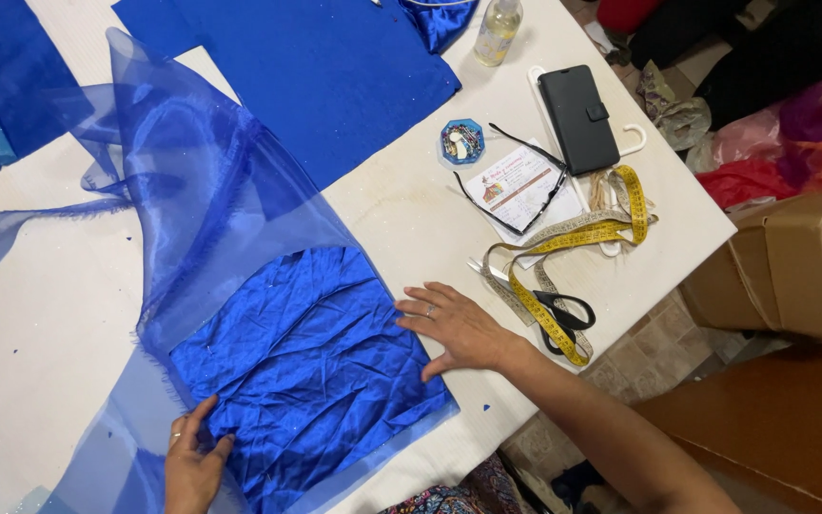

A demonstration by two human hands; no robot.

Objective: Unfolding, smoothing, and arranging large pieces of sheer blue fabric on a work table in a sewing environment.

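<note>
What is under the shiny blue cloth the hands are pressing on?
A thin see-through blue fabric lies under the shiny blue cloth, sticking out along its edges. Below that is the white table. Both hands, left hand and right hand, press the cloth; anything else underneath is covered.

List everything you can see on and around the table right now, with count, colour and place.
satin piece: 1, royal blue, creased, near table edge, under both hands
sheer fabric: 1, translucent blue, draped from far left down under the satin
matte cloth: 1, deep blue, far centre
pin box: 1, blue, centre right
eyeglasses: 1, dark frame, on a printed card
phone case: 1, black, right
bottle: 1, clear yellowish, far edge
tape measure: 1, yellow, looped at right
scissors: 1, black handles, under the tape
cardboard box: 1, brown, on the floor at right
table: 1, white
left hand: on the satin's near left edge
right hand: flat on the satin's right edge
</note>
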